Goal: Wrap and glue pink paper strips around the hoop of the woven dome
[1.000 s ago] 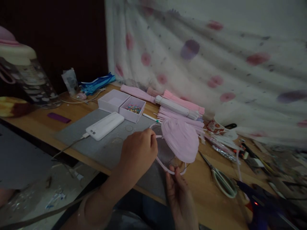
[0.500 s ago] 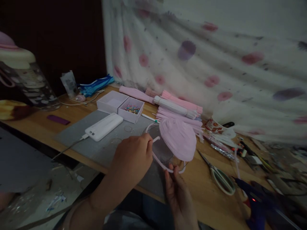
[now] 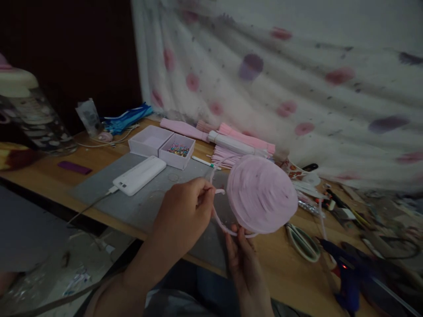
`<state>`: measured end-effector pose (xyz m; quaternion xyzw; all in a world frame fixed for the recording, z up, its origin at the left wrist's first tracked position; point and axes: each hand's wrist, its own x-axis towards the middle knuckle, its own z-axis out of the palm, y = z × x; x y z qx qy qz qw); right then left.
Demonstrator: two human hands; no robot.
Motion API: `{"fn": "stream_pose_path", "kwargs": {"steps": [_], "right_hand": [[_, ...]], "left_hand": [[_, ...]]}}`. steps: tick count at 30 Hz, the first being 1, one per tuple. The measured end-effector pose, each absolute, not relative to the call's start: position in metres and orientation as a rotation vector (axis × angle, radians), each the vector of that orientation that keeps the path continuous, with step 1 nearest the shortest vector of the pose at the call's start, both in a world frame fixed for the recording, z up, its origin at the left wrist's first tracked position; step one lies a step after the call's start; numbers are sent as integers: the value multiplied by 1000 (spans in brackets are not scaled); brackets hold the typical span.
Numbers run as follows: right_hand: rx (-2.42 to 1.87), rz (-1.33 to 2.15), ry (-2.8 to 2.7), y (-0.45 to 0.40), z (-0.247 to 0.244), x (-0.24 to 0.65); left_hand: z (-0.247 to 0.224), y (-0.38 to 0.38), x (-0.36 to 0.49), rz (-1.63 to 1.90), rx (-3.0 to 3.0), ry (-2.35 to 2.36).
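Note:
A pale pink rounded piece with ridged, coiled layers (image 3: 262, 193) hangs above the table, joined to a thin pink ring (image 3: 222, 224) at its left. My left hand (image 3: 190, 209) is closed in a pinch at the ring's left side, and a short bent pink end sticks out past its fingertips. Below the rounded piece, my right hand (image 3: 243, 259) pinches the bottom of the ring between thumb and fingers, palm turned up. Part of the ring is hidden behind the rounded piece.
On the grey mat (image 3: 99, 185) lies a white power bank (image 3: 140, 175). Behind stand open boxes, one with beads (image 3: 178, 149), and bundled pink stems (image 3: 246, 138). Scissors (image 3: 303, 243) and a blue glue gun (image 3: 346, 273) with a red light lie at right. A bottle (image 3: 31, 110) stands left.
The rounded piece has turned and moved right, showing more of its ridged face and covering part of the scissors. Both hands keep their pinch. The view has shifted slightly.

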<state>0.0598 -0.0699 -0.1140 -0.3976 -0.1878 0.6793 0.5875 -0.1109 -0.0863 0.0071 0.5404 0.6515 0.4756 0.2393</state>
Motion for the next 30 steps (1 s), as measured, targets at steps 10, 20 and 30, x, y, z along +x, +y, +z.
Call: {"fn": "stream_pose_path", "kwargs": {"steps": [10,20,30], "right_hand": [[-865,1592,-294,-71,-96,55],[-774,1506,-289,-68,-92,65],[-1043,1925,-794,-72,-93,116]], "left_hand": [[-1,-82,-98,1458,1105,1299],[-37,-74,-91,1462,611,1000],[-52,-99,-61,1374,742,932]]}}
